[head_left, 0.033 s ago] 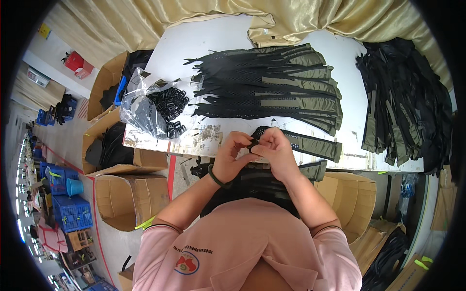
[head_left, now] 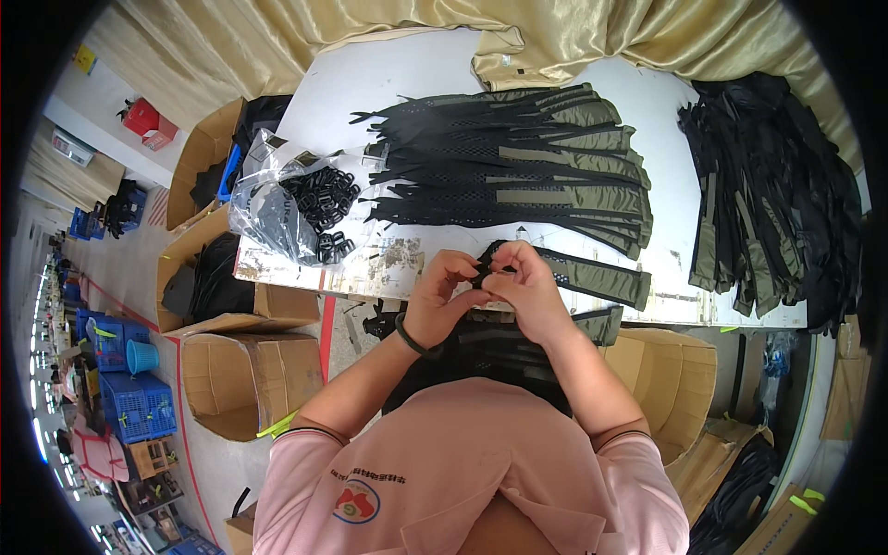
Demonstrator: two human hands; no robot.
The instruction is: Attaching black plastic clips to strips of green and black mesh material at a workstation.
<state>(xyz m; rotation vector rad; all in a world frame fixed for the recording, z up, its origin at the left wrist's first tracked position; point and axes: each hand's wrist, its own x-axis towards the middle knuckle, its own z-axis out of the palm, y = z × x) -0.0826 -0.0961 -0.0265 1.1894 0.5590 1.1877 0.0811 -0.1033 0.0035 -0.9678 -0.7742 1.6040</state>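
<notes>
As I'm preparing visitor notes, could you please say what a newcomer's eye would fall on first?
Probably the black and olive fabric pieces fanned across the white table. To their left, small black parts lie heaped at a clear plastic bag. At the near edge, the left hand and right hand pinch a small dark piece.

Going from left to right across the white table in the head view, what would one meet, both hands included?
Black buckles, left hand, right hand, heap of black and olive fabric pieces.
</notes>
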